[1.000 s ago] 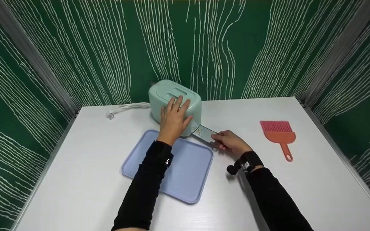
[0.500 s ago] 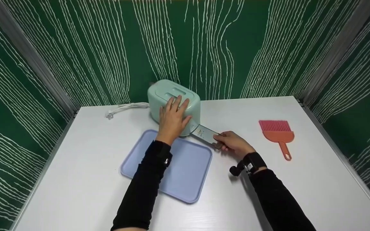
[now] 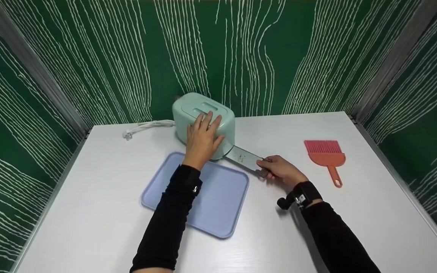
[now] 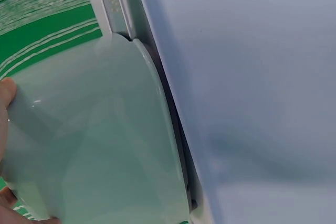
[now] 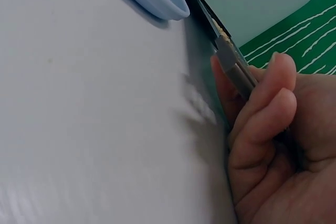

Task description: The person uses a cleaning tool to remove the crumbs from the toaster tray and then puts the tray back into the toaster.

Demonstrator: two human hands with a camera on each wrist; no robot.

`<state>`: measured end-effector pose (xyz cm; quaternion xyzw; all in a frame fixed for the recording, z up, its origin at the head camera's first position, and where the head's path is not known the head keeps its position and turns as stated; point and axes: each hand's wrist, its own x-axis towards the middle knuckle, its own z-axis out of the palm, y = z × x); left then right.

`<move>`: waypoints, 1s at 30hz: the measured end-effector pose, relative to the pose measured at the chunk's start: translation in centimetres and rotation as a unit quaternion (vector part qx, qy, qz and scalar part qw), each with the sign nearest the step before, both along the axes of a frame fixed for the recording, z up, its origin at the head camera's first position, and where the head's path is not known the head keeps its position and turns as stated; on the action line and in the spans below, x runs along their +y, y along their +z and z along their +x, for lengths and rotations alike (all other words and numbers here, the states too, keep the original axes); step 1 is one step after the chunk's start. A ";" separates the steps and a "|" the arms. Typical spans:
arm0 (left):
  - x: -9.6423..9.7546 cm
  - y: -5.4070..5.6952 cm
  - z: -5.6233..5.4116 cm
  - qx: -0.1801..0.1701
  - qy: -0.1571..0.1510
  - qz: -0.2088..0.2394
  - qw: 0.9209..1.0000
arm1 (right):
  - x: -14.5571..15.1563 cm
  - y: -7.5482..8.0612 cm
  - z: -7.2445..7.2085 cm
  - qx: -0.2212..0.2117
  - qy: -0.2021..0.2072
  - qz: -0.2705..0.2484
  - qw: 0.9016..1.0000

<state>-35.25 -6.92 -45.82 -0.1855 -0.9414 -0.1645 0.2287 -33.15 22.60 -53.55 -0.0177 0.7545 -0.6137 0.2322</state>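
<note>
A mint-green toaster [image 3: 183,119] stands at the back of the table. My left hand [image 3: 200,146] lies against its top and near side, fingers spread and mostly straight. From the toaster's lower right end juts a thin metal crumb tray [image 3: 246,159], with yellowish crumbs on it. My right hand [image 3: 283,170] pinches the outer end of this tray, thumb on top and fingers curled beneath. The inner end stays hidden inside the toaster. In the right wrist view, the curled fingers [image 5: 262,124] grip the tray's end just above the tabletop.
A blue serving tray [image 3: 218,201] lies in front of the toaster, under my left forearm. On the right are an orange dustpan [image 3: 326,159] and a pink-bristled brush [image 3: 321,146]. A white cord with a plug [image 3: 128,135] lies at the back left. Green walls enclose the table.
My right hand has moved slightly right, and more of the crumb tray shows outside the toaster. My left hand stays on the toaster, which keeps its place.
</note>
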 end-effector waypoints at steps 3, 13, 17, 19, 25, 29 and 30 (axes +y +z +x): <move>0.0 0.0 0.0 -0.002 0.000 -0.001 1.000 | 0.4 0.0 0.2 -0.002 0.001 0.001 1.000; 0.0 0.1 0.0 -0.010 0.003 -0.003 1.000 | 1.7 0.0 0.9 -0.002 -0.005 0.011 1.000; 0.0 0.1 0.0 -0.013 0.001 -0.002 1.000 | 2.4 0.2 1.3 0.006 -0.009 0.008 1.000; 0.0 0.2 0.1 -0.012 -0.001 -0.002 1.000 | 2.8 0.4 1.5 0.007 -0.015 0.005 1.000; 0.0 0.2 0.1 -0.010 0.000 -0.004 1.000 | 3.8 0.8 2.0 0.018 -0.020 0.003 1.000; 0.0 0.2 0.1 -0.016 0.001 -0.003 1.000 | 4.1 1.2 2.3 0.034 -0.021 0.009 0.999; 0.0 0.3 0.1 -0.016 0.001 -0.003 1.000 | 4.1 1.3 2.4 0.036 -0.022 0.008 0.999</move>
